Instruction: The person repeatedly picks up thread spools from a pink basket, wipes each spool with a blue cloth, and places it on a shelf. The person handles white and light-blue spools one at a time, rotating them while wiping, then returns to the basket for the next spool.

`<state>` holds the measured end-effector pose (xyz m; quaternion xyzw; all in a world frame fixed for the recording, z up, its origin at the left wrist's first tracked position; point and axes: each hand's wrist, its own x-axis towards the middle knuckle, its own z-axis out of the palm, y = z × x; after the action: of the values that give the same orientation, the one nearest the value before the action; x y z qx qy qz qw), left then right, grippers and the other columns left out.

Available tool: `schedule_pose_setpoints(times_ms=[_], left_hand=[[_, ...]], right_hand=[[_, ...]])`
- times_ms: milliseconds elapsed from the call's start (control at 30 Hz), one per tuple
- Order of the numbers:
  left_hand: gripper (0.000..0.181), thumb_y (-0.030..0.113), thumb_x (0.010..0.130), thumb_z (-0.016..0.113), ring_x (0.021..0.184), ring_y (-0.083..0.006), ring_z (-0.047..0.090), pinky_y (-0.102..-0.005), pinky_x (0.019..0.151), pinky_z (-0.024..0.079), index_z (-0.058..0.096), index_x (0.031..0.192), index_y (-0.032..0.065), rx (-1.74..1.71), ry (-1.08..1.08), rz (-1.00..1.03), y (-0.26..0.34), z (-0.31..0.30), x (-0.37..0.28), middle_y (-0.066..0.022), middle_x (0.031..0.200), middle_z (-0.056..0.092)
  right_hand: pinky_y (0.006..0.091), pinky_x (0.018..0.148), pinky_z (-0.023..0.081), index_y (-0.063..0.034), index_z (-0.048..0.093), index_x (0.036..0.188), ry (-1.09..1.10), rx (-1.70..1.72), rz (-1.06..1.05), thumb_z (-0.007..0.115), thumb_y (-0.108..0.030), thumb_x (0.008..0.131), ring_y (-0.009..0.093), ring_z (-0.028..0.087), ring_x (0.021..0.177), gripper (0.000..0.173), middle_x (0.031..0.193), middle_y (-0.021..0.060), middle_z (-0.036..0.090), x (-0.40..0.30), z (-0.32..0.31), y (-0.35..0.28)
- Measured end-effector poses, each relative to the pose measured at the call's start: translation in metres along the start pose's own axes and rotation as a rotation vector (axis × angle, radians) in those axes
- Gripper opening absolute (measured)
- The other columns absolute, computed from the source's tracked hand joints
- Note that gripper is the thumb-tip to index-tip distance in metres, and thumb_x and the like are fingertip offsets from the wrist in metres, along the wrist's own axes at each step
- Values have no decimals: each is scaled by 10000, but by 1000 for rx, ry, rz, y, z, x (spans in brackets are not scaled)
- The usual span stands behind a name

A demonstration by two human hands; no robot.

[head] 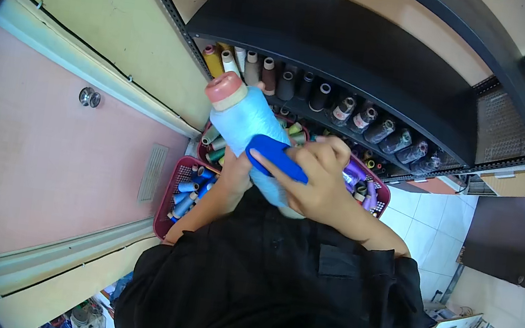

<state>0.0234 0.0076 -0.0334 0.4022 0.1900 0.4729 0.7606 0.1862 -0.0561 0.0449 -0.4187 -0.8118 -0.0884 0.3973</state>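
A large cone of light blue thread (241, 120), with a pink top end, is held tilted in front of my chest. My left hand (236, 176) grips it from the side, and most of the fingers are hidden behind the cone. Between the fingers and thumb of my right hand (325, 185) is a flat royal blue piece (273, 156), perhaps folded fabric. It lies against the thread's lower half, covering part of it. The blue of the piece is deeper than that of the thread.
A black metal shelf (335, 38) holds a row of dark thread cones (320, 96) on its lower level. Below stand a maroon basket (166, 206) of blue spools and another basket (384, 196) with purple ones. To the left is a pink door (68, 152).
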Motion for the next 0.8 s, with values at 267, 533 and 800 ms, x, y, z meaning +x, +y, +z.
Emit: schedule_pose_setpoints(times_ms=[267, 533, 800], left_hand=[[816, 683, 886, 316, 999, -236, 595, -367, 873, 488, 374, 1335, 5, 10, -12, 47, 20, 33, 8, -144, 1173, 556], [853, 695, 800, 491, 1056, -249, 569, -381, 932, 449, 379, 1292, 7, 170, 30, 145, 9, 20, 1, -150, 1188, 542], [951, 703, 694, 626, 982, -212, 595, -341, 851, 503, 403, 1282, -10, 18, 121, 96, 23, 39, -5, -114, 1115, 561]], right_hand=[[389, 810, 308, -181, 622, 1236, -3, 25, 64, 657, -85, 686, 198, 461, 795, 560, 890, 39, 518, 6, -6, 3], [388, 752, 325, -73, 608, 1228, 78, 107, 87, 648, -90, 720, 243, 467, 759, 510, 865, 80, 575, 9, 3, 12], [412, 782, 323, -144, 599, 1256, 162, 29, 229, 632, -70, 734, 252, 465, 770, 528, 827, 79, 500, 19, 10, 16]])
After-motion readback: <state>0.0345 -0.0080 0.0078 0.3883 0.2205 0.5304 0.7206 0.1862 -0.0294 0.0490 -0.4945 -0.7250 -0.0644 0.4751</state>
